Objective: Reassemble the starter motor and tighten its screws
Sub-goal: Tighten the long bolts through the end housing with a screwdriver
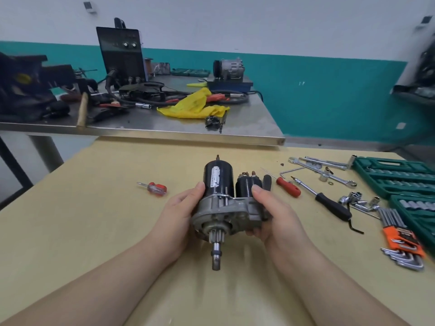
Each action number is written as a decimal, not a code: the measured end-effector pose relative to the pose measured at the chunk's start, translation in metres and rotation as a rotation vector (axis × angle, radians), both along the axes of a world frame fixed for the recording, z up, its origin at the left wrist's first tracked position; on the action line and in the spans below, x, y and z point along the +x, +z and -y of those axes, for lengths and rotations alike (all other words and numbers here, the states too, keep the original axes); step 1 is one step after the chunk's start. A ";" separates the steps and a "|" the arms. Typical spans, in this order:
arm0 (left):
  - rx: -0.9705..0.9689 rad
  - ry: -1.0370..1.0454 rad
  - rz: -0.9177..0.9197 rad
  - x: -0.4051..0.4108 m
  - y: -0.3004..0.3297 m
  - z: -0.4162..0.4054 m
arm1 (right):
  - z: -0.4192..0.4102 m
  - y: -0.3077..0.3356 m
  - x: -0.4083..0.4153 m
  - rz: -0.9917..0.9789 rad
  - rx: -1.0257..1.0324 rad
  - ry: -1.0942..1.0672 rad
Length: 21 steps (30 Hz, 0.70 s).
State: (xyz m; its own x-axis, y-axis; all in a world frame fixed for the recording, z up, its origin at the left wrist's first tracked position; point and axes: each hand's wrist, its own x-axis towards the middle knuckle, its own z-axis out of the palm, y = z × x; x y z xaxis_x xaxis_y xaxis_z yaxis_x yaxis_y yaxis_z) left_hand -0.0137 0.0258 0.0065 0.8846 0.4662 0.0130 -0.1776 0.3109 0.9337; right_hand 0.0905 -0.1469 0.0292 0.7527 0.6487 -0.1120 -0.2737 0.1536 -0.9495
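The starter motor [220,201] is held above the tan table [94,220], its black body pointing away and its pinion shaft toward me. A smaller black solenoid [246,184] sits beside the body on the right. My left hand [179,212] grips the grey housing from the left, thumb on the black body. My right hand [273,212] grips the right side, thumb on the solenoid. A short red-handled screwdriver [154,188] lies to the left. A longer red screwdriver [286,184] lies to the right.
On the right lie wrenches [322,170], a black-handled driver [329,203], loose sockets [357,200], an orange hex key set [402,243] and green socket cases [400,177]. Behind stands a steel bench [164,130] with a yellow cloth [195,105], a hammer and machines.
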 end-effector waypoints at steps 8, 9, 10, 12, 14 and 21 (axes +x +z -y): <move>0.037 0.101 0.008 0.000 -0.003 -0.009 | -0.008 -0.003 0.004 -0.031 0.022 0.152; 0.060 0.104 0.010 0.000 -0.003 -0.010 | -0.009 -0.003 0.005 -0.027 0.018 0.164; 0.089 0.104 0.017 0.000 -0.003 -0.010 | -0.010 -0.004 0.007 -0.027 0.018 0.173; 0.130 0.106 0.039 0.000 -0.002 -0.008 | -0.011 -0.006 0.010 -0.032 0.018 0.184; 0.147 0.100 0.052 -0.001 0.001 -0.005 | -0.012 -0.007 0.012 -0.038 0.009 0.188; 0.211 0.080 0.013 -0.002 -0.006 -0.006 | -0.015 -0.010 0.018 -0.049 -0.114 0.133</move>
